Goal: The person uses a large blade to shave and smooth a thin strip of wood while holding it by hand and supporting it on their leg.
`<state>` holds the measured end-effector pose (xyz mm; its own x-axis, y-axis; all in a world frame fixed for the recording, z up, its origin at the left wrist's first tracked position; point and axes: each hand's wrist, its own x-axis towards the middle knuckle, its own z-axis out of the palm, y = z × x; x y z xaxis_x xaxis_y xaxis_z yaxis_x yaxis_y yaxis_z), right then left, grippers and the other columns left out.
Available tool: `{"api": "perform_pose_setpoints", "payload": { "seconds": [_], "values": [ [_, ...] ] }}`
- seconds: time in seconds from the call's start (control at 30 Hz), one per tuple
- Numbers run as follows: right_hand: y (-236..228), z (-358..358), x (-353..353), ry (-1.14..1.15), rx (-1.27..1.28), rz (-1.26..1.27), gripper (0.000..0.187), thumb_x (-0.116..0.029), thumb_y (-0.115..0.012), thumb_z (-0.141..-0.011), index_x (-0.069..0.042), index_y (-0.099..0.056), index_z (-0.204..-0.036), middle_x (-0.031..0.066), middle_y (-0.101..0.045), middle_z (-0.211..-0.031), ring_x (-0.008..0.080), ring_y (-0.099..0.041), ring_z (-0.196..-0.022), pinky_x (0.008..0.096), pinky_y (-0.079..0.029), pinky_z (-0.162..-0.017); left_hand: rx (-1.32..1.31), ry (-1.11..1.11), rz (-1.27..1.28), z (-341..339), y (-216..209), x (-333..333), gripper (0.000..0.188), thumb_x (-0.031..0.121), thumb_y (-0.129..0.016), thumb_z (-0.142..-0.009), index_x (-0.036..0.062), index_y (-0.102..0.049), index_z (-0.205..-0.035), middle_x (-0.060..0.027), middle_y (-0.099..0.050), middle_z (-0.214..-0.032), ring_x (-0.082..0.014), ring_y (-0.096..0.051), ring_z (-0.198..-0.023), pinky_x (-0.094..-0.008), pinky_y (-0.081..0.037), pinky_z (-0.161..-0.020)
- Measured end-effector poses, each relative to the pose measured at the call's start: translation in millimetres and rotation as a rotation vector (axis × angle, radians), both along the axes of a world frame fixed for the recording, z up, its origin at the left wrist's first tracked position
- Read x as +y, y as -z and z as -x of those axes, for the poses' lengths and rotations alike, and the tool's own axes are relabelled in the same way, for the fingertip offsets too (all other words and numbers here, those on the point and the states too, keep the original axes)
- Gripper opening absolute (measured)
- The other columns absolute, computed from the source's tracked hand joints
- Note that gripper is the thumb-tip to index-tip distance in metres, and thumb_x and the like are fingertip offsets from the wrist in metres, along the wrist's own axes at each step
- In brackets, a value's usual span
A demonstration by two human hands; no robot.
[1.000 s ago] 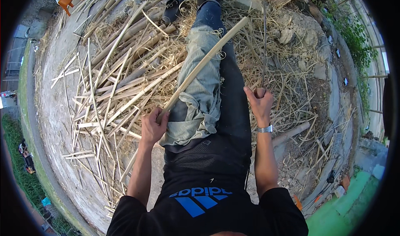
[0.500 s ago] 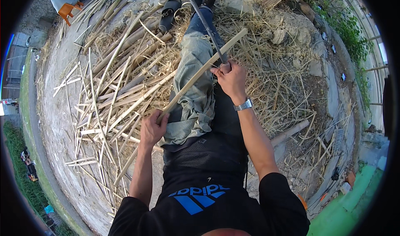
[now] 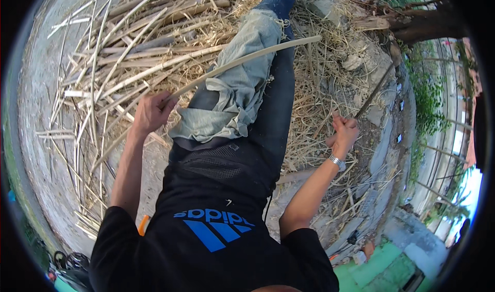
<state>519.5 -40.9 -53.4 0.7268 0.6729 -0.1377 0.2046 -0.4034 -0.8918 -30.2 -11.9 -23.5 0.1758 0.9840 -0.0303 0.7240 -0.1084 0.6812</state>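
Observation:
My left hand (image 3: 151,112) is closed around the near end of a long split bamboo strip (image 3: 245,59). The strip bows slightly and slants up to the right, across a grey-green cloth (image 3: 247,36) draped over my leg. Its far end reaches past my other leg, free of any hand. Off to the right, my right hand (image 3: 344,136) grips the handle of a long, narrow-bladed knife (image 3: 375,94). The dark blade points away, up and to the right, apart from the strip. A metal watch sits on my right wrist.
Many bamboo strips and poles (image 3: 154,62) lie heaped on the ground at the left. Curly shavings (image 3: 314,103) cover the ground to the right of my legs. Rubble (image 3: 356,62) and a thick log (image 3: 428,23) are farther right, near green plants (image 3: 429,96).
My right hand has swung the knife away from the strip, out to the right. My left hand still holds the strip, which now looks more bowed. The view has turned rightward.

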Motion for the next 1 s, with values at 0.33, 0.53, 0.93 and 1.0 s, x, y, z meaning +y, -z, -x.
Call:
{"api": "perform_pose_setpoints", "payload": {
  "seconds": [0.33,0.53,0.93,1.0],
  "values": [
    [37,98,-83,0.027,0.084,0.085,0.05,-0.044,-0.07,-0.099,0.006,-0.068,-0.099,0.012,-0.071,-0.091,0.0166,-0.067,-0.07,0.0322,-0.053,-0.073,-0.026,0.077,-0.022,-46,-3,-1,0.03,0.026,-0.063,-0.102,0.0011,-0.064,-0.086,-0.0158,-0.055,-0.06,-0.0326,-0.056,-0.052,-0.0424,-0.043,-0.054],
    [17,134,-67,-0.241,-0.202,-0.054,0.05,-0.045,-0.064,-0.103,0.002,-0.066,-0.089,0.0052,-0.066,-0.064,0.0131,-0.056,-0.056,0.0319,-0.045,-0.059,0.022,0.049,0.137,-64,1,-6,0.037,0.031,-0.057,-0.105,-0.0004,-0.062,-0.086,-0.0224,-0.056,-0.065,-0.0448,-0.058,-0.066,-0.0473,-0.044,-0.061],
    [-17,168,-21,-0.508,-0.031,-0.004,0.05,-0.046,-0.066,-0.1,-0.002,-0.059,-0.077,0.0048,-0.057,-0.06,0.0157,-0.056,-0.055,0.033,-0.042,-0.055,-0.139,-0.134,0.257,-59,18,-4,0.056,0.046,-0.051,-0.107,-0.0042,-0.06,-0.084,-0.02,-0.048,-0.061,-0.0339,-0.043,-0.056,-0.0474,-0.04,-0.059],
    [-19,171,-11,-0.635,-0.355,0.023,0.05,-0.045,-0.068,-0.099,-0.003,-0.058,-0.074,0.0087,-0.053,-0.06,0.0207,-0.056,-0.053,0.0349,-0.041,-0.054,-0.085,-0.123,0.281,-59,20,2,0.053,0.042,-0.056,-0.105,-0.0057,-0.065,-0.083,-0.0279,-0.058,-0.066,-0.0489,-0.058,-0.066,-0.0519,-0.046,-0.064]
  ]
}}
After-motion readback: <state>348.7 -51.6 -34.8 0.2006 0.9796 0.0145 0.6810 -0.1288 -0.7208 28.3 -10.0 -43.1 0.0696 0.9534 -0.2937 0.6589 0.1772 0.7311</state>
